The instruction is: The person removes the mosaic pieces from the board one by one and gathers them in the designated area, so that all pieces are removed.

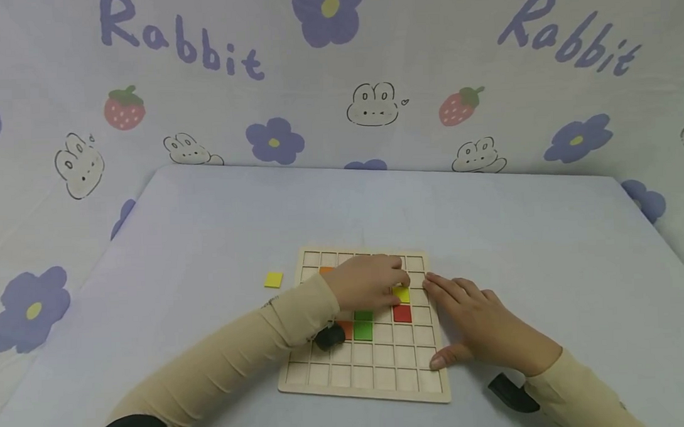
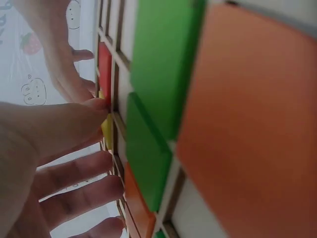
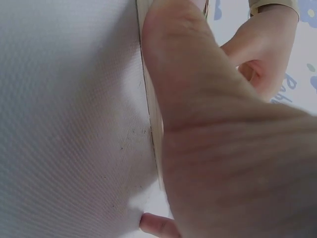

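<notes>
A wooden grid board lies on the table with coloured square tiles in some of its cells. My left hand reaches over it from the left, thumb and index finger at the edges of a yellow tile, pinching it at the board's surface. Just below is a red tile. Green tiles and orange tiles sit nearer the left forearm, partly covered by it. Along the board's right edge rests my right hand, fingers fairly straight and thumb on the rim.
A loose yellow square lies on the white tabletop left of the board. Behind the table hangs a cloth printed with rabbits, flowers and strawberries. Dark wrist-worn devices show at the left wrist and beside the right sleeve.
</notes>
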The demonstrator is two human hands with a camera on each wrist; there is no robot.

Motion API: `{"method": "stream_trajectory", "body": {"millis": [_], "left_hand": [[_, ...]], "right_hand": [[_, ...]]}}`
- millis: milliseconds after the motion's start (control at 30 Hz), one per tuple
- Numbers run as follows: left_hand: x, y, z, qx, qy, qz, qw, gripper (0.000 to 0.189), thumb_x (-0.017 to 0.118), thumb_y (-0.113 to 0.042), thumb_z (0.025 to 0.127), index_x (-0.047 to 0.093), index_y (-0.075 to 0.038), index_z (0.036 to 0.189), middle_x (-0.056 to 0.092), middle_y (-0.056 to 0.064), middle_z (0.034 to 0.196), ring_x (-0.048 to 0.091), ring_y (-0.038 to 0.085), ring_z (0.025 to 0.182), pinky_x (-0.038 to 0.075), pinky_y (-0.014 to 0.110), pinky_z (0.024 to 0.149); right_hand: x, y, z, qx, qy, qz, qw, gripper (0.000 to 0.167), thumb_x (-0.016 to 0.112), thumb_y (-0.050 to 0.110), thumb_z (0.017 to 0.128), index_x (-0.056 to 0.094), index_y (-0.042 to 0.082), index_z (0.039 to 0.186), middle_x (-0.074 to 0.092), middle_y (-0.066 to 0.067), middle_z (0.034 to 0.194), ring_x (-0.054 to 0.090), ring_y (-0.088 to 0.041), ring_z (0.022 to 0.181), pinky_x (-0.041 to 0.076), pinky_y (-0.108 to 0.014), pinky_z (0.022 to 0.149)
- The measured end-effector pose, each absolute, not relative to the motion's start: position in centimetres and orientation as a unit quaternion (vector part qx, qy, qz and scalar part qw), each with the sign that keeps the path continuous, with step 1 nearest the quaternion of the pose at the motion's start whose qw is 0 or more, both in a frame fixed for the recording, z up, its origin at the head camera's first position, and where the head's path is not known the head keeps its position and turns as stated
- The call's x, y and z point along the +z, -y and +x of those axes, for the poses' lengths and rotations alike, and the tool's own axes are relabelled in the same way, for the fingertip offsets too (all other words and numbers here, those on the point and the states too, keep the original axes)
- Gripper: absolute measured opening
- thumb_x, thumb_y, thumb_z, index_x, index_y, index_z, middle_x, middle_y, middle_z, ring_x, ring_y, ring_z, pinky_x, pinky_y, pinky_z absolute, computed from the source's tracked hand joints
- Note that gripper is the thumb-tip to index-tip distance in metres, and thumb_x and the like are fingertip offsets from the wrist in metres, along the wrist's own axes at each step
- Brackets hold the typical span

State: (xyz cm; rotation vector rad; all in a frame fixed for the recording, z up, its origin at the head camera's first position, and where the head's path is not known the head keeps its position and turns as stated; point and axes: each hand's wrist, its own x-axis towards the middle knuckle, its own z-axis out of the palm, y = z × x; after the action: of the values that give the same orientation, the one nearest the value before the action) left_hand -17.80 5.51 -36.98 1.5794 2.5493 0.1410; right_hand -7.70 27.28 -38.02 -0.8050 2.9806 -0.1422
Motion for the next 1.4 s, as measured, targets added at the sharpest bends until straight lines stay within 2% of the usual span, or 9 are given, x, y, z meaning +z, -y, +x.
{"method": "stream_trajectory", "body": {"millis": [267,467,600,800,1133,1400], "left_hand": [[-36.53,-5.33,-17.21,0.050,-0.835,0.545,0.048,0.028,0.063,-0.029,0.092,0.066,-0.015,0.116,0.061,-0.003,0.105,0.057,0.009,0.088,0.048,0.023,0.082],[-36.42,-5.41,-17.27,0.033,-0.827,0.559,0.038,0.028,0.062,-0.028,0.093,0.064,-0.017,0.119,0.061,-0.004,0.105,0.055,0.009,0.088,0.047,0.022,0.082],[-36.60,-5.37,-17.50,0.030,-0.818,0.574,0.024,0.024,0.060,-0.025,0.094,0.064,-0.022,0.118,0.060,-0.004,0.100,0.053,0.009,0.081,0.046,0.021,0.074],[-36.66,-5.10,-17.60,0.027,-0.801,0.597,0.013,0.023,0.056,-0.020,0.096,0.067,-0.027,0.114,0.058,-0.004,0.093,0.046,0.008,0.071,0.037,0.018,0.061],[-36.46,-4.87,-17.50,0.035,-0.809,0.587,0.020,0.019,0.059,-0.027,0.096,0.067,-0.025,0.112,0.059,-0.004,0.095,0.050,0.008,0.075,0.041,0.018,0.066],[-36.65,-4.83,-17.73,0.077,-0.804,0.589,0.035,0.021,0.062,-0.024,0.094,0.065,-0.019,0.115,0.059,-0.001,0.100,0.052,0.010,0.080,0.043,0.018,0.072]], "right_hand": [[-38.13,-27.16,-7.70,-0.043,-0.966,-0.251,0.034,0.119,0.046,0.088,0.063,0.033,0.004,0.147,0.034,-0.011,0.152,0.039,-0.034,0.129,0.044,-0.054,0.084],[-37.90,-27.16,-7.70,-0.042,-0.966,-0.252,0.032,0.119,0.046,0.087,0.063,0.031,0.005,0.147,0.033,-0.011,0.152,0.039,-0.034,0.129,0.044,-0.054,0.084],[-37.71,-27.14,-7.71,-0.044,-0.965,-0.256,0.029,0.118,0.047,0.086,0.064,0.032,0.004,0.147,0.033,-0.011,0.152,0.039,-0.034,0.128,0.044,-0.054,0.083],[-37.68,-27.03,-7.67,-0.048,-0.965,-0.257,0.029,0.117,0.047,0.086,0.064,0.032,0.004,0.147,0.033,-0.011,0.152,0.040,-0.034,0.128,0.044,-0.053,0.083],[-37.71,-26.86,-7.64,-0.050,-0.964,-0.259,0.029,0.116,0.049,0.085,0.065,0.031,0.004,0.147,0.033,-0.011,0.152,0.040,-0.034,0.129,0.044,-0.053,0.084],[-37.91,-26.87,-7.60,-0.051,-0.966,-0.249,0.038,0.118,0.046,0.086,0.063,0.032,0.005,0.147,0.033,-0.011,0.152,0.039,-0.035,0.129,0.043,-0.054,0.084]]}}
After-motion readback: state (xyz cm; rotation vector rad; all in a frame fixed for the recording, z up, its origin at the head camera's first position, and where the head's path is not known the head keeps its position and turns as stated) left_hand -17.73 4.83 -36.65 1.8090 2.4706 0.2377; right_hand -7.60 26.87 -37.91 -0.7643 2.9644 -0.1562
